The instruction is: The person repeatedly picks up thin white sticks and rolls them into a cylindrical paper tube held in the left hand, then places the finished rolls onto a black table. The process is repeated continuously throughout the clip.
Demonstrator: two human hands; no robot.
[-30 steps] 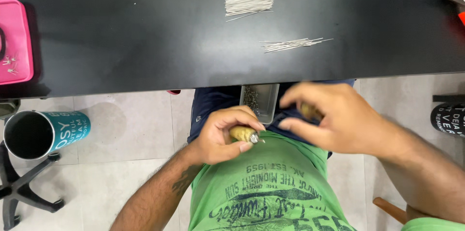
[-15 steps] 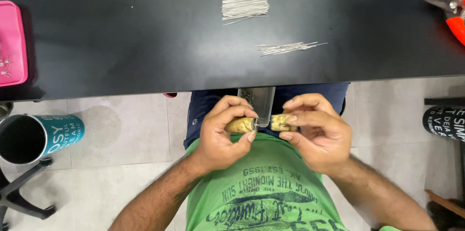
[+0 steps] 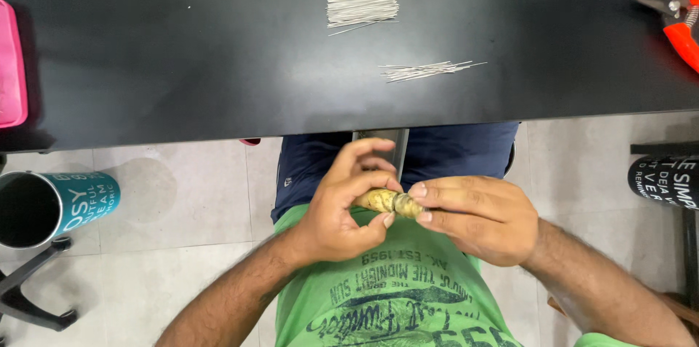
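Pinched between both our hands, a small tan, knobbly piece (image 3: pixel 389 202) sits just above the lap, below the near edge of the black table (image 3: pixel 182 63). Seen from the head camera, our left hand (image 3: pixel 342 212) curls thumb and fingers round its left end, while our right hand (image 3: pixel 470 216) presses thumb and forefinger onto its right end; the fingertips nearly meet over the middle, so only a short stretch shows. We judge it light and stiff, with a rough skin unlikely to slip, best held at its two ends as now. On the table, well apart from the grip, lie two bundles of thin pale sticks (image 3: pixel 362 8) and orange-handled snips (image 3: pixel 677 16). A teal tube (image 3: pixel 58 205) stands on the floor at left.
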